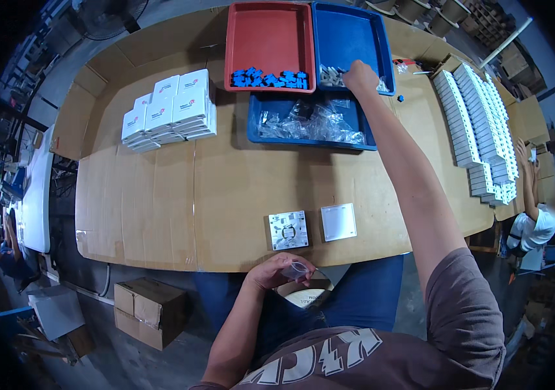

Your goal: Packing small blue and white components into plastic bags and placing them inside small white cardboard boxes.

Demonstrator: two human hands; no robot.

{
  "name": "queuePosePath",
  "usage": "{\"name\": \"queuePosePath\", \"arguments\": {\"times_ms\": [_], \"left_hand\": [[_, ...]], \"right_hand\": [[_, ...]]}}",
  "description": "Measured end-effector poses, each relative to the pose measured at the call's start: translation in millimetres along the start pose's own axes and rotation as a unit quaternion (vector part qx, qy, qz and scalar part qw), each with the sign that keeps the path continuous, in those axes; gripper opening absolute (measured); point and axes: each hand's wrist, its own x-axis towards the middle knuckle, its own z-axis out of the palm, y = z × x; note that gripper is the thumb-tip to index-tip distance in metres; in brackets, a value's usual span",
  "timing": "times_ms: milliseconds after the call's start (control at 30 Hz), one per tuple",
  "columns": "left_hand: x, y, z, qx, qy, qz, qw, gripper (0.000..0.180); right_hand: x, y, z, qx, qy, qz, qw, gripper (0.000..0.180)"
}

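My left hand (278,272) is closed on a small clear plastic bag (298,268) just off the table's near edge. Stretched far forward, my right hand (360,78) dips into the blue tray (349,36) at the back, among small grey-white parts (332,76). Its fingers look drawn together; what they hold, if anything, is hidden. On the table before me lie an open square white box (288,230) with fittings inside and, beside it, a flat white square cover (339,222).
A red tray (269,39) holds blue pieces (267,79). The nearer blue tray (264,133) holds clear plastic bags (319,123). White boxes are stacked at left (172,110) and right (475,123). Another person (540,224) sits at far right. Cardboard (141,208) covers the table.
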Motion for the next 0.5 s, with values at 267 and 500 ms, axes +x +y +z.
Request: {"name": "queuePosePath", "arguments": {"times_ms": [267,500], "left_hand": [[-6,-17,-14,-0.079,-0.079,0.021,0.994,0.068],[1,-18,-10,-0.131,-0.005,0.044,0.99,0.049]], "right_hand": [[-47,17,-52,0.622,-0.115,0.018,0.774,0.015],[-195,26,-78,0.734,-0.216,-0.002,0.644,0.01]]}}
